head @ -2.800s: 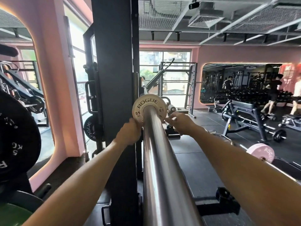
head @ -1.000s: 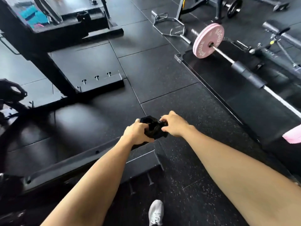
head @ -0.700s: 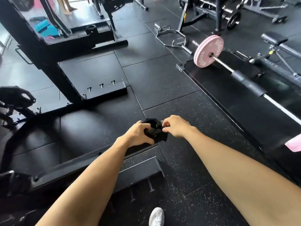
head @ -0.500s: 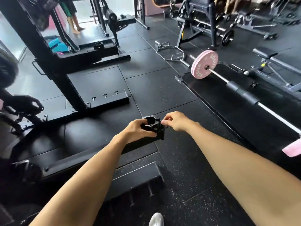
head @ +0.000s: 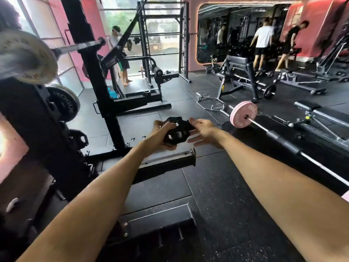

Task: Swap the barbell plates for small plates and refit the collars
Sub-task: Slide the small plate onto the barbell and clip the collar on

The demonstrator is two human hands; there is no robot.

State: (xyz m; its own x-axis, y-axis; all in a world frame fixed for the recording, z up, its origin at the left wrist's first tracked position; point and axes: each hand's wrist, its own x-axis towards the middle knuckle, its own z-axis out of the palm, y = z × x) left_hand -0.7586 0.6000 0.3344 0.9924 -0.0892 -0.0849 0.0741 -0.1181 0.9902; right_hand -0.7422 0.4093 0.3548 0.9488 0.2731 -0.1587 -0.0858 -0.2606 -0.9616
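Note:
My left hand (head: 160,138) grips a black barbell collar (head: 176,132) held out in front of me at mid-frame. My right hand (head: 204,132) is at the collar's right side, thumb and fingertips touching its lever end, the other fingers spread. A small white plate (head: 26,57) sits on the racked barbell's sleeve at the upper left, blurred. The bar (head: 79,47) runs back from it to the rack upright (head: 90,69).
A black Rogue plate (head: 64,104) hangs on the rack's storage peg at left. The rack's base foot (head: 170,161) lies below my hands. A barbell with a pink plate (head: 243,114) lies on the floor at right, beside benches. People stand at the back.
After pressing the small plate onto the sleeve, I looked down holding the collar in both hands; the view has since lifted, the collar has risen, and my right fingers have spread.

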